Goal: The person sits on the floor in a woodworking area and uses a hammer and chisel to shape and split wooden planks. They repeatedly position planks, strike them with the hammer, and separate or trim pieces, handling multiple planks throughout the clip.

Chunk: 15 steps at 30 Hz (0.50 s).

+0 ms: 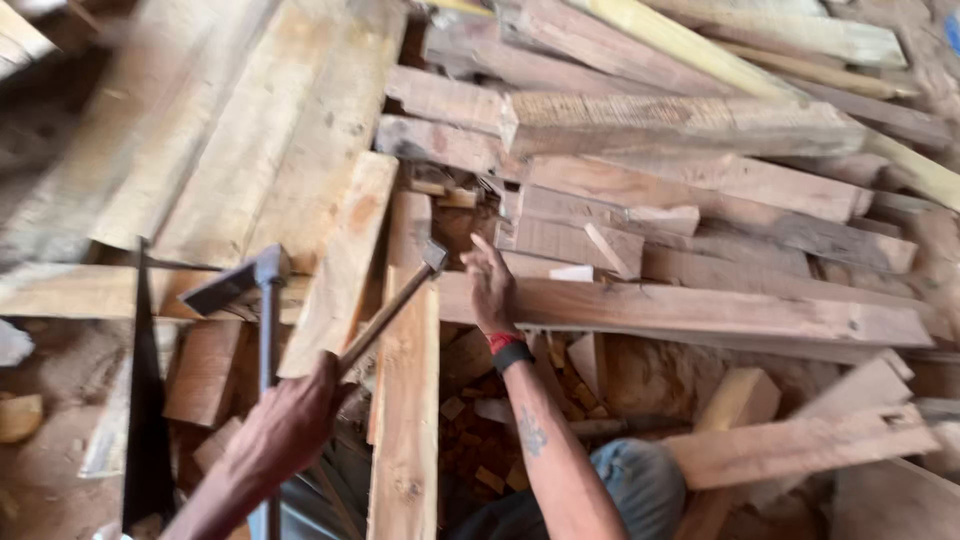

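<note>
A heap of rough timber beams (680, 125) fills the upper right, stacked crosswise. Broad pale planks (250, 130) slant across the upper left. A dark saw blade (147, 400) stands upright at the lower left, beside a dark metal adze-like tool (245, 285). Small wood offcuts (480, 440) lie scattered on the sawdust-covered ground (40, 470).

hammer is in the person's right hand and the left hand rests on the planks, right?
Not quite. The head view shows the hammer gripped by its wooden handle in the left hand, its metal head raised near the planks. It is the right hand, wearing a red and black wristband, that rests on the planks.
</note>
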Each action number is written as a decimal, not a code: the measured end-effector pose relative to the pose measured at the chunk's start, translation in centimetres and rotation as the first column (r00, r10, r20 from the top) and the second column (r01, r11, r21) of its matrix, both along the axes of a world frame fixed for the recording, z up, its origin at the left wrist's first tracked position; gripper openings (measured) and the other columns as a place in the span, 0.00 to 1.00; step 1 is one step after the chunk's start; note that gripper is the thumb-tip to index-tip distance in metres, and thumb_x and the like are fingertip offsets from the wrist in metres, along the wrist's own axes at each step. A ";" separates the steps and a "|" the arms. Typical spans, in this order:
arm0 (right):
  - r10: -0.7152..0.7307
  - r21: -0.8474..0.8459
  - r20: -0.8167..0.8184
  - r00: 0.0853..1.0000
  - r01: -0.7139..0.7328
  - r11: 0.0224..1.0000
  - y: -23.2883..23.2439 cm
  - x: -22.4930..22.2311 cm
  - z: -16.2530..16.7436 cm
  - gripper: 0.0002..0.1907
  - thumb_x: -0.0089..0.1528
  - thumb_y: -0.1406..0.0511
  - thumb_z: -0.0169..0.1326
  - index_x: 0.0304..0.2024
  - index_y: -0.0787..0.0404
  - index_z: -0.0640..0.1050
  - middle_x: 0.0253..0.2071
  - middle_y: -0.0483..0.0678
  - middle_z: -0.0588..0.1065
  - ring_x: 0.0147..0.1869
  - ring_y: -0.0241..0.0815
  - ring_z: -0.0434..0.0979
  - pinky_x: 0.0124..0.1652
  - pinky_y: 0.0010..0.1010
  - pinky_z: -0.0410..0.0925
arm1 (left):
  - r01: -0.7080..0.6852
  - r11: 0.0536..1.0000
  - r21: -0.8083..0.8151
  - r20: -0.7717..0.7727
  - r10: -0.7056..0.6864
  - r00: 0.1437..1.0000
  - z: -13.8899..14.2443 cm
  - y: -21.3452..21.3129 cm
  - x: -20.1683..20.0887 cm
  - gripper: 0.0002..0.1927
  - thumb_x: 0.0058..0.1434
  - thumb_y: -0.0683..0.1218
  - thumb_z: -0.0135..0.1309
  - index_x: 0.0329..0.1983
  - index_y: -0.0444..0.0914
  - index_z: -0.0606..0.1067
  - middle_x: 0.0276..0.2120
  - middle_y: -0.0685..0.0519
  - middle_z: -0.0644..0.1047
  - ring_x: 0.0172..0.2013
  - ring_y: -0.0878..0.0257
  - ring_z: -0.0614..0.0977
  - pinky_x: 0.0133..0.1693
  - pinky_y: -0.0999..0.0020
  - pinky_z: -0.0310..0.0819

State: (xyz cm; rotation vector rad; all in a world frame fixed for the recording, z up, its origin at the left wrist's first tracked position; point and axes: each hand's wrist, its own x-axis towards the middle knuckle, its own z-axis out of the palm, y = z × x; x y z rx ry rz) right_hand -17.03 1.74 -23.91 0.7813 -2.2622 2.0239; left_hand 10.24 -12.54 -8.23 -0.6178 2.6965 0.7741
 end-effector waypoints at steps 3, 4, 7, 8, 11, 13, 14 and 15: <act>-0.003 0.003 0.056 0.998 0.003 1.000 0.0 0.1 0.2 0.26 0.63 0.71 0.46 0.65 0.58 0.72 0.44 0.48 0.81 0.45 0.38 0.79 0.48 0.32 0.73 | 0.158 0.987 -0.036 -0.592 -0.148 0.792 3.3 0.1 0.6 0.15 0.72 0.52 0.44 0.40 0.35 0.64 0.17 0.46 0.73 0.15 0.60 0.71 0.18 0.61 0.64; 0.001 0.005 0.080 0.997 -0.001 1.000 0.0 0.0 0.2 0.26 0.63 0.71 0.46 0.65 0.59 0.72 0.44 0.48 0.80 0.43 0.38 0.77 0.46 0.33 0.73 | 0.139 0.990 -0.032 -0.678 -0.124 0.725 5.0 0.1 0.4 0.15 0.73 0.52 0.43 0.41 0.34 0.64 0.20 0.46 0.74 0.17 0.62 0.73 0.19 0.65 0.66; -0.045 0.053 0.082 0.996 0.041 0.998 0.0 -0.1 0.3 0.28 0.62 0.70 0.45 0.66 0.56 0.71 0.43 0.46 0.80 0.35 0.36 0.73 0.39 0.31 0.72 | 0.103 0.995 0.008 -0.870 -0.044 0.490 8.6 0.2 -0.2 0.15 0.75 0.51 0.43 0.45 0.32 0.64 0.25 0.46 0.77 0.21 0.65 0.77 0.22 0.70 0.70; -0.053 0.041 0.033 0.998 0.051 0.998 0.0 -0.2 0.3 0.28 0.62 0.71 0.45 0.67 0.56 0.70 0.43 0.46 0.80 0.38 0.36 0.74 0.42 0.30 0.72 | 0.050 0.999 0.017 -0.913 -0.005 0.408 8.8 0.2 -0.5 0.15 0.74 0.51 0.43 0.46 0.33 0.65 0.24 0.46 0.77 0.21 0.64 0.77 0.22 0.68 0.70; -0.067 0.032 -0.003 0.998 0.067 0.997 -0.1 -0.3 0.3 0.27 0.63 0.70 0.45 0.67 0.55 0.70 0.43 0.46 0.80 0.44 0.36 0.78 0.48 0.31 0.73 | -0.164 0.985 0.058 -0.892 0.126 0.435 5.7 0.4 -1.3 0.15 0.71 0.53 0.46 0.47 0.36 0.67 0.23 0.46 0.78 0.22 0.60 0.78 0.23 0.62 0.71; -0.076 0.046 0.128 0.989 0.071 0.996 -0.2 -0.3 0.4 0.27 0.63 0.69 0.44 0.66 0.53 0.69 0.43 0.45 0.79 0.42 0.36 0.79 0.43 0.33 0.76 | -0.152 0.982 -0.111 -0.593 0.057 0.803 1.9 0.7 -0.5 0.15 0.69 0.54 0.47 0.48 0.38 0.69 0.22 0.45 0.78 0.22 0.57 0.78 0.24 0.59 0.72; -0.063 0.013 0.071 0.995 0.062 0.998 -0.3 -0.3 0.4 0.28 0.63 0.69 0.44 0.67 0.54 0.69 0.44 0.46 0.79 0.45 0.37 0.79 0.46 0.34 0.75 | -0.088 0.974 -0.208 -0.402 -0.004 0.916 0.2 0.8 0.1 0.15 0.68 0.54 0.48 0.49 0.39 0.70 0.22 0.45 0.78 0.22 0.56 0.79 0.24 0.57 0.72; -0.051 -0.012 0.009 0.999 0.051 0.999 -0.3 -0.2 0.5 0.29 0.62 0.70 0.44 0.68 0.55 0.68 0.44 0.47 0.80 0.47 0.38 0.79 0.50 0.35 0.74 | -0.067 0.981 -0.181 -0.359 -0.002 0.933 -1.0 0.8 0.7 0.16 0.67 0.54 0.49 0.50 0.40 0.71 0.21 0.45 0.78 0.22 0.54 0.79 0.25 0.55 0.72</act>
